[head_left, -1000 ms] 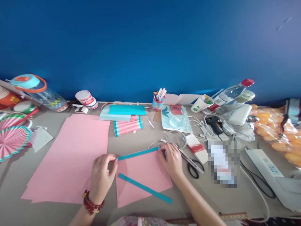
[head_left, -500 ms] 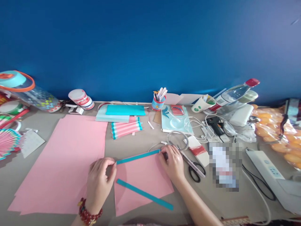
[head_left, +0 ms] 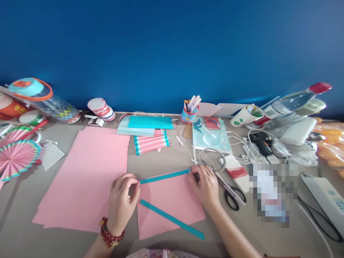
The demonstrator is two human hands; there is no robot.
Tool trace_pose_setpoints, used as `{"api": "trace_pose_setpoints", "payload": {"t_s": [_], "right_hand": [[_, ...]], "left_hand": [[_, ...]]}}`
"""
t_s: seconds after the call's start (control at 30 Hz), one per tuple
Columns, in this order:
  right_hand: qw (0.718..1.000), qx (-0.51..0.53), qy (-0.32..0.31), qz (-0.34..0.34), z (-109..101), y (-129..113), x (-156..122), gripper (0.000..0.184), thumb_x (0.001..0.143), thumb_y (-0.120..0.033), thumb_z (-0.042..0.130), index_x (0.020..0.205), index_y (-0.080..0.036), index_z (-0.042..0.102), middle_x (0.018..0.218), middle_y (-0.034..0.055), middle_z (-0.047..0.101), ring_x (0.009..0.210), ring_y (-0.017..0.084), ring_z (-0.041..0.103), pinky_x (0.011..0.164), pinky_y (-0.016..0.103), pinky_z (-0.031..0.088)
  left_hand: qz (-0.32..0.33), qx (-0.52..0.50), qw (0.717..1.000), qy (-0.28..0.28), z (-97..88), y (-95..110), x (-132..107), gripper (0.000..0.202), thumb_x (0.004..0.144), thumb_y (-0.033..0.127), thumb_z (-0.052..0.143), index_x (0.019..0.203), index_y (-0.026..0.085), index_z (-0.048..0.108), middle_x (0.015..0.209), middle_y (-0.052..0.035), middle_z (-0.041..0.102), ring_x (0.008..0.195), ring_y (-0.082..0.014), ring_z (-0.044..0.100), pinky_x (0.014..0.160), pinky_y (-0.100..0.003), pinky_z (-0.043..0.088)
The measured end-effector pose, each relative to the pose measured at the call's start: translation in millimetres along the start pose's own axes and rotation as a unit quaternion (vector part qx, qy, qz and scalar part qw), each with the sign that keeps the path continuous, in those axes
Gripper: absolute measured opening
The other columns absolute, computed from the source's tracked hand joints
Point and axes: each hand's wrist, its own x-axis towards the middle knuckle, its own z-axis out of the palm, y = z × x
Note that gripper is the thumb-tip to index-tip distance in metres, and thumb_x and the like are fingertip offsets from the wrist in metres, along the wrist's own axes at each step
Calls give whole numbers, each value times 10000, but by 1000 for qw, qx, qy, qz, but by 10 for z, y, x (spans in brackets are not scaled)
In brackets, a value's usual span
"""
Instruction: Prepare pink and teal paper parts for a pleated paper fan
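A small pink sheet (head_left: 169, 200) lies in front of me on the table. Along its top edge runs a teal paper strip (head_left: 165, 176). My left hand (head_left: 123, 199), with a red bead bracelet at the wrist, pinches the strip's left end. My right hand (head_left: 206, 186) pinches the right end, fingers closed on it. A second teal strip (head_left: 172, 219) lies slanted across the lower part of the small sheet, touched by neither hand.
Large pink sheets (head_left: 86, 175) lie to the left. Scissors (head_left: 231, 193), a tape ring (head_left: 212, 157), cables and a glue gun (head_left: 262, 143) crowd the right. Folded striped paper (head_left: 152, 143), teal paper (head_left: 150, 122), a pen cup (head_left: 189, 113) and pleated fans (head_left: 16, 157) sit farther back.
Both hands keep hold of the teal strip's ends on the small pink sheet. Only the camera view has shifted slightly; nothing on the table has visibly moved.
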Motion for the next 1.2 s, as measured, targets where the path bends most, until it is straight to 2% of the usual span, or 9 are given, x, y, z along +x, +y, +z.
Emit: {"api": "trace_pose_setpoints", "payload": {"t_s": [0.37,0.57,0.8,1.2], "right_hand": [[1000,-2,8,-27,11,36,-1,120,902,-228,512,787,-249,486,781,28,663,731,226,607,739,367,437],[1000,-6,1,-16,21,42,-15,116,894,-226,526,787,-249,487,788,23,662,735,227,600,748,372,440],[1000,-2,3,-6,20,39,-16,113,886,-239,528,778,-251,500,785,18,664,735,221,597,760,370,447],[1000,-2,2,-1,37,51,-34,123,890,-227,530,776,-247,491,784,18,657,740,215,585,763,369,442]], "left_hand": [[-33,-39,999,4,-48,15,10,83,942,179,509,905,231,561,939,-51,656,929,-218,631,861,-382,478],[-48,-78,995,-45,-140,-67,51,144,961,233,508,886,226,630,971,-46,686,948,-202,647,858,-339,500],[-48,-80,994,-59,-166,-95,91,192,962,271,510,849,216,656,970,-59,699,934,-202,661,858,-341,506],[-36,-72,995,-65,-149,-94,88,159,944,220,522,836,218,637,963,-47,680,923,-188,650,850,-329,494]]}}
